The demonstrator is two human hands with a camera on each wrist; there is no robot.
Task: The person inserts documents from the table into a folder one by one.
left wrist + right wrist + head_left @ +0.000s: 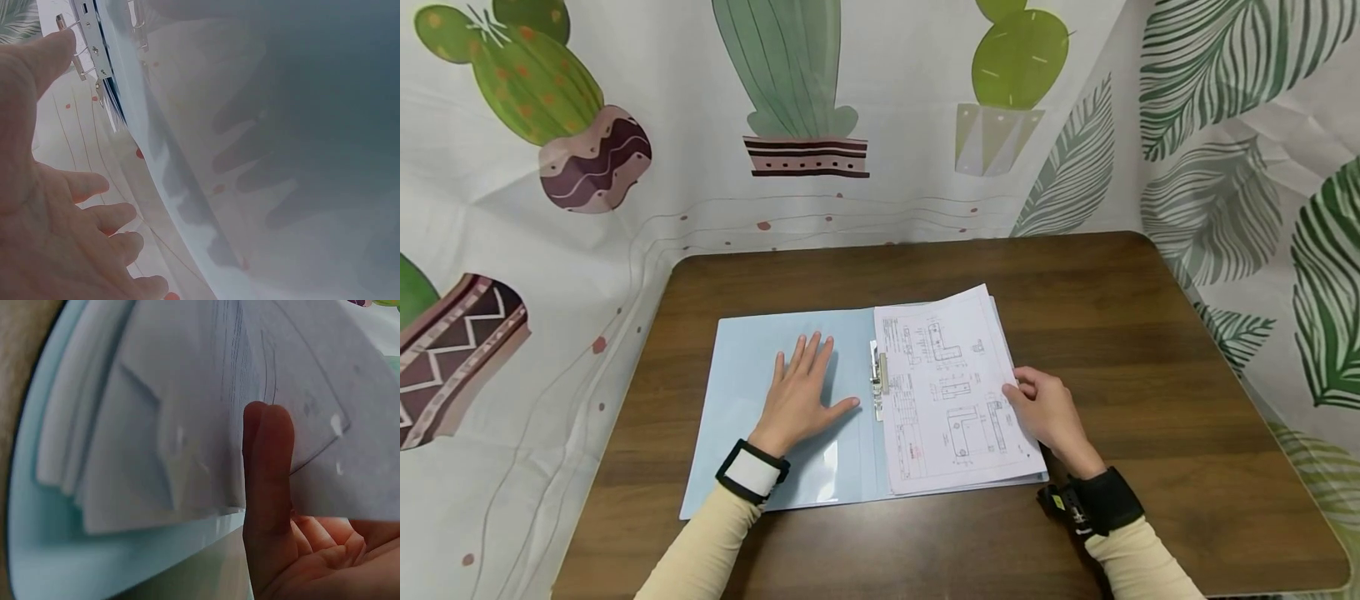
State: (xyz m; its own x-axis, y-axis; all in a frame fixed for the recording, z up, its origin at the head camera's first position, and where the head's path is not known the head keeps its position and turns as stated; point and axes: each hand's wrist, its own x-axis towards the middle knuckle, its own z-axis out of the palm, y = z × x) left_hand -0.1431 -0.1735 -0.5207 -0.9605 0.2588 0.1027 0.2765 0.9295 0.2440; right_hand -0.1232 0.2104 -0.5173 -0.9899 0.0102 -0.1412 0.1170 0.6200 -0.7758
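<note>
A light blue folder lies spread out on the table, with a metal lever clip along its spine. My left hand is over the bare left cover, fingers straight and spread, thumb toward the clip. Its shadow and reflection show on the glossy cover in the left wrist view. On the right side lies a stack of white sheets, the top drawing sheet printed with technical drawings. My right hand pinches that sheet's right edge. In the right wrist view the held sheet stands apart from the pages below.
The folder rests on a brown wooden table with rounded corners. Behind it hangs a white cloth printed with cacti and leaves. Black bands with devices circle both wrists, over cream sleeves.
</note>
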